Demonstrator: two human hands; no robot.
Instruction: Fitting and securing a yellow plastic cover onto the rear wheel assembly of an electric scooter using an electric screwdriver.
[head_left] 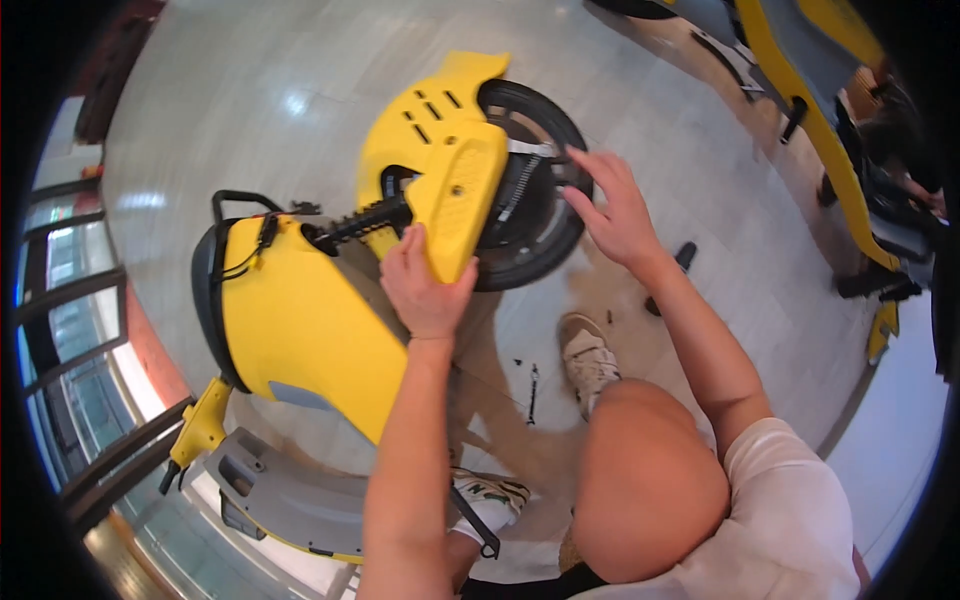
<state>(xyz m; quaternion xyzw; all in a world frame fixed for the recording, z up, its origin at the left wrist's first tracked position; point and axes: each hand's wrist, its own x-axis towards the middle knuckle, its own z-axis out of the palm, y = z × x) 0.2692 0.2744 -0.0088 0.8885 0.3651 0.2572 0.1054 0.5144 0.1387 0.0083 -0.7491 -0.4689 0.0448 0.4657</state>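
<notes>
A yellow scooter (310,330) lies tipped on its side on the floor, its rear wheel (570,135) toward the far middle. My left hand (425,290) grips the lower end of a yellow plastic cover (465,185), thumb on one side and fingers on the other. The cover lies over the wheel's inner side, beside the slotted yellow mudguard (415,110). At the tyre's right edge is my right hand (615,205), thumb and fingers apart with nothing between them. Part of the wheel hub and a coil spring (520,185) show past the cover.
On the floor near my shoe (588,355) lie a thin dark chain-like piece (533,393), small dark bits and a black part (685,256). Another yellow scooter (815,110) and a partly hidden person are at right. Dark-framed glass panels (75,310) stand at left.
</notes>
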